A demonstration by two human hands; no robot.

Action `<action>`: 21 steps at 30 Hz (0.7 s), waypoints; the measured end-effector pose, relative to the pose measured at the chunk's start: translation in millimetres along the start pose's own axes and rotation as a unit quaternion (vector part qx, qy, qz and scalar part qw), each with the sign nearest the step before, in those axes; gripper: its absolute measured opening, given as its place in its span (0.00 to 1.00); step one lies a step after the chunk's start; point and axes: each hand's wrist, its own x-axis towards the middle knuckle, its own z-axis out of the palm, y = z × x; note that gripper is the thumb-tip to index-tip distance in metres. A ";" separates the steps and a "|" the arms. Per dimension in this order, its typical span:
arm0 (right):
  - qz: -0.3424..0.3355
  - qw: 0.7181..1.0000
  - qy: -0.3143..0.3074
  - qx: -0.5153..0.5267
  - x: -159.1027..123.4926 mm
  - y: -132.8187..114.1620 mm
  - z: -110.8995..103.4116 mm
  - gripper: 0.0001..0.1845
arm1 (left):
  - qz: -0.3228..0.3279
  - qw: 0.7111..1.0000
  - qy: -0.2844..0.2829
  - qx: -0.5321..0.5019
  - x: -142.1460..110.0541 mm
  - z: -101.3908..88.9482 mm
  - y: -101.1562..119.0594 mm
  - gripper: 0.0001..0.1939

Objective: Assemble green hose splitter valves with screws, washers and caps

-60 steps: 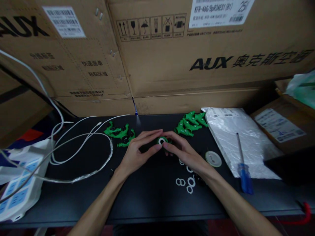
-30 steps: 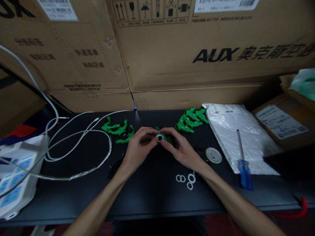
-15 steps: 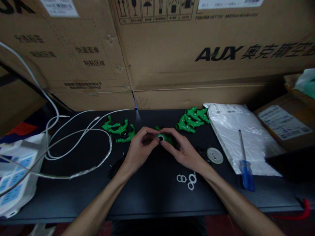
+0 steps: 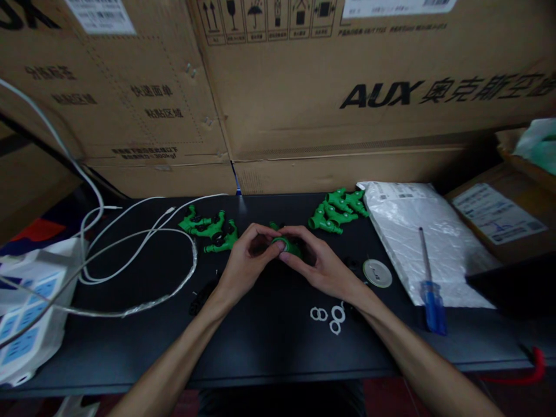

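Between both hands, above the middle of the dark table, is a green plastic Y-shaped hose connector [image 4: 292,248]. My left hand [image 4: 247,258] is closed on its left side, thumb pressed over the round opening that faces me. My right hand [image 4: 320,258] grips it from the right, with thumb and fingers around the body. Much of the connector is hidden by the fingers. Several more green connectors [image 4: 336,214] lie behind my right hand. Another group of green connectors [image 4: 215,229], with black parts on them, lies behind my left hand. White rings [image 4: 337,314] lie below my right wrist.
Small black parts [image 4: 202,298] lie beside my left wrist. A round pale disc [image 4: 377,273] and a blue-handled screwdriver [image 4: 433,307], on a white plastic mailer [image 4: 412,231], are at right. Cables [image 4: 193,260] and a power strip [image 4: 41,313] occupy the left. Large cartons [image 4: 282,116] stand behind.
The white ring and dark hole on the connector's end, visible before, are now mostly covered by my left thumb. My fingers have closed in around the connector. The view has tipped slightly downward.
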 end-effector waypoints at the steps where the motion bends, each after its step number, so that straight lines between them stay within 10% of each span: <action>1: 0.000 1.000 -0.001 -0.001 -0.2 0.3 0.2 0.19 | -0.002 1.000 0.001 -0.001 -0.1 0.5 -0.3 0.07; 11: 0.078 0.983 0.059 0.157 3.9 -4.0 -4.2 0.17 | -0.064 0.980 0.126 -0.142 -0.1 3.4 -6.8 0.17; 21: 0.065 0.987 0.039 0.142 2.6 -1.6 -1.0 0.17 | -0.209 0.947 -0.053 -0.240 -8.0 10.0 -1.3 0.22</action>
